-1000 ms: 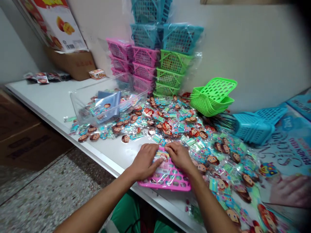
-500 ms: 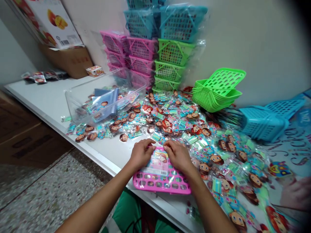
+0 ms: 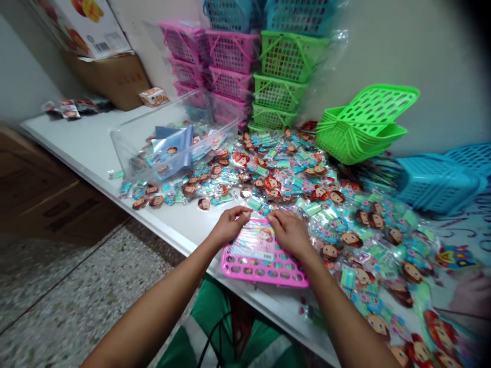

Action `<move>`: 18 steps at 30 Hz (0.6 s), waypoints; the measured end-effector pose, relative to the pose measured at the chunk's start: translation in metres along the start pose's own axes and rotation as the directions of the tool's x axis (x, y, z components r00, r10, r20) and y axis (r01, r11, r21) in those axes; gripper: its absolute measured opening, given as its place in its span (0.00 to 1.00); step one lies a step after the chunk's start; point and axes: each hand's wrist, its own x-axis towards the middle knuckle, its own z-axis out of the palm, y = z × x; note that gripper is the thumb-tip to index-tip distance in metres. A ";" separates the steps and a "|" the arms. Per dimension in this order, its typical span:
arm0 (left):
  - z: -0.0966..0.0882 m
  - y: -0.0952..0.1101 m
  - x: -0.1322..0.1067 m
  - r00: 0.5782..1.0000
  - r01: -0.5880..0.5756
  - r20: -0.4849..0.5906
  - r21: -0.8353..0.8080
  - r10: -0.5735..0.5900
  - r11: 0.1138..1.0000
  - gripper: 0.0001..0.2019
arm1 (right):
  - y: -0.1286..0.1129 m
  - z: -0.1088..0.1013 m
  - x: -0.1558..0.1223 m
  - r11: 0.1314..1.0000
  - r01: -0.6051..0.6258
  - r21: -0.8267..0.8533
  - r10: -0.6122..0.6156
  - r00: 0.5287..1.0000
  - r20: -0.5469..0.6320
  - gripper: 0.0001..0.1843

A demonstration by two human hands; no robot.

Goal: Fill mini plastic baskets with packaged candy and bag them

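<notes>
Left hand (image 3: 232,225), its thumb across the label (image 3: 255,240) a second ago in the head view, now has its grip at the far edge of the wrapped pink basket (image 3: 264,273), pinching it alongside the right hand (image 3: 291,232), on the worktop (image 3: 190,225) near its front edge.

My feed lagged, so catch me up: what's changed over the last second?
The left hand has drawn back from the picture card toward the far left corner of the pink basket, uncovering more of the card. The right hand stays at the far edge; the nested green baskets haven't moved.
</notes>
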 end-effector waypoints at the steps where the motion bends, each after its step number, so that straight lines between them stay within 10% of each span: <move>1: -0.001 -0.001 0.000 1.000 -0.018 -0.020 0.018 0.018 1.000 0.17 | -0.001 0.000 0.000 0.999 -0.028 -0.031 0.028 1.000 0.000 0.18; 18: 0.002 -0.012 0.006 0.992 0.030 -0.120 0.029 -0.027 0.999 0.21 | -0.010 0.005 0.003 0.935 -0.270 -0.228 0.284 0.958 0.031 0.24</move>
